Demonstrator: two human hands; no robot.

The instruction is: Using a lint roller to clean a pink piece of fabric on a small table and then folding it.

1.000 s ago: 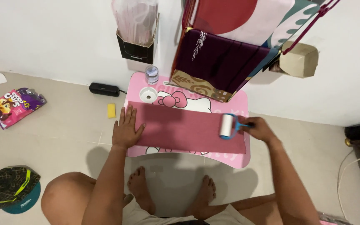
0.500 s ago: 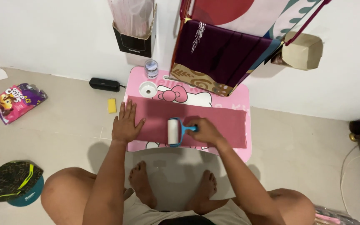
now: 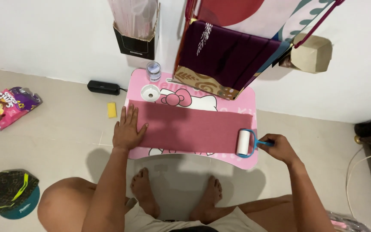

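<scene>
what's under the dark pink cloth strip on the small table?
The pink cartoon-print table top lies under the cloth strip; a bow and face outline show above it, and bits show below. The print's middle is covered. The left hand presses its left end.

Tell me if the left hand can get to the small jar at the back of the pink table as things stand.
Probably yes. The left hand lies flat on the dark pink sheet, and only the white cup holder sits between it and the small jar; nothing tall blocks it.
</scene>
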